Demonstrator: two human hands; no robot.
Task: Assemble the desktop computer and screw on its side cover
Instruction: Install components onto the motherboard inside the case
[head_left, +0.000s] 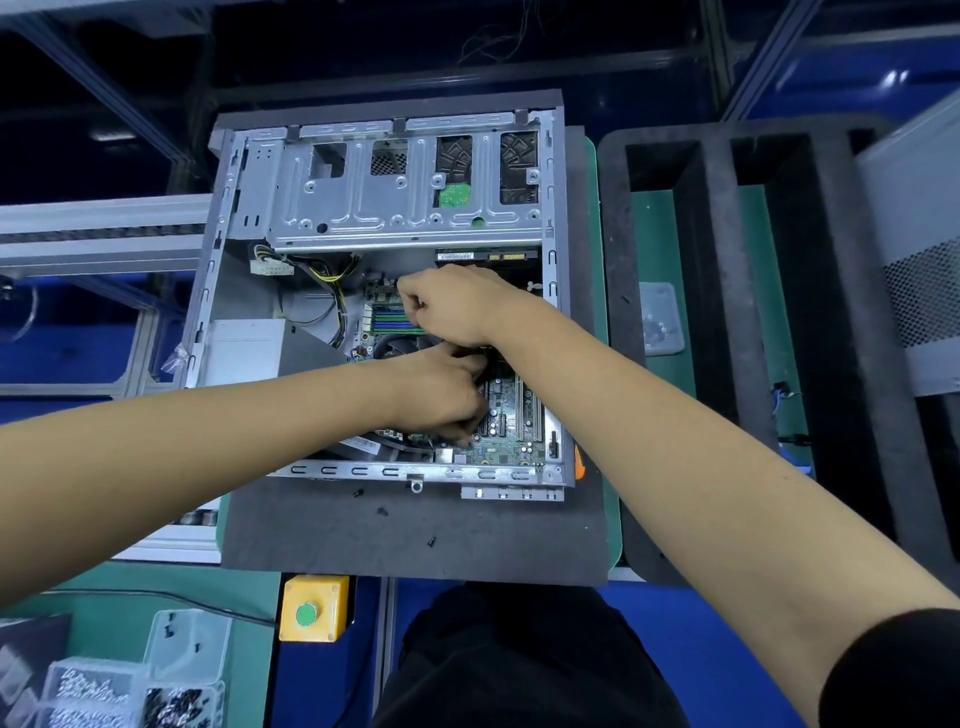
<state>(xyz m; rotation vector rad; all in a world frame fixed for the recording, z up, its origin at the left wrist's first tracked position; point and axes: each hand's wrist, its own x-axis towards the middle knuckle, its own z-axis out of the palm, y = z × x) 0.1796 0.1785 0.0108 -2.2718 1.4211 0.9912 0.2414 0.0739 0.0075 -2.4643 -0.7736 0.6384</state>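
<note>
The open desktop case (291, 470) lies on its side on a dark foam mat (415, 540). Its green motherboard (506, 447) shows inside, with a silver drive cage (395, 208) above it. Both hands reach into the case over the CPU fan (400, 345). My right hand (447, 306) has its fingers curled over the memory slots (389, 317). My left hand (441, 395) is curled just below it, fingertips down on the board. What either hand holds is hidden. The grey perforated side cover (914, 291) leans at the far right.
Three loose black screws (382, 512) lie on the mat in front of the case. A black foam tray (727, 312) with slots stands to the right, a small clear box (661, 322) beside it. Screw bins (176, 670) and a yellow button box (311, 608) sit near me.
</note>
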